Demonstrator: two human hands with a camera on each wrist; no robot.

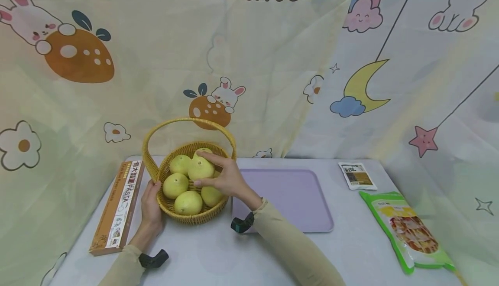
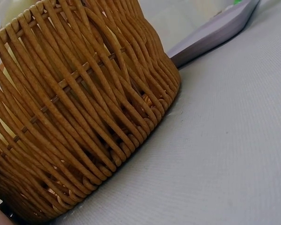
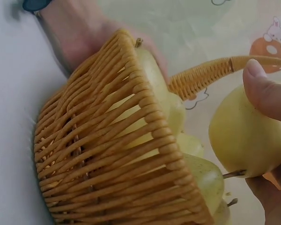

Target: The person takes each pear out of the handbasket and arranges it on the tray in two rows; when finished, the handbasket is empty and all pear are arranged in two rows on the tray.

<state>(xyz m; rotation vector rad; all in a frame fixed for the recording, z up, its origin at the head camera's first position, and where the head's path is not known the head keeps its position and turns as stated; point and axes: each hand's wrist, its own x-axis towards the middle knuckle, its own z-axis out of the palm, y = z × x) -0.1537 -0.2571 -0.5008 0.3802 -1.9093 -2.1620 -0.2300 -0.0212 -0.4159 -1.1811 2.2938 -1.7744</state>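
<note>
A woven yellow-brown basket (image 1: 195,220) with a tall arched handle stands on the table, holding several pale yellow-green pears (image 1: 188,203). My left hand (image 1: 151,203) grips its left side near the foot of the handle, fingertips at the rim; most of that hand is hidden in the left wrist view. Above the other fruit, my right hand (image 1: 230,177) holds one pear (image 3: 248,131) between thumb and fingers. Its stem points down toward the basket in the right wrist view. The basket's woven wall (image 2: 84,93) fills much of the left wrist view.
Left of the basket lies a long pasta box (image 1: 118,208). A flat lilac tray (image 1: 288,199) is right of it, partly behind my right forearm. Farther right are a small white sachet (image 1: 357,176) and a green-edged food bag (image 1: 409,232). A printed curtain (image 1: 156,60) rises behind the table.
</note>
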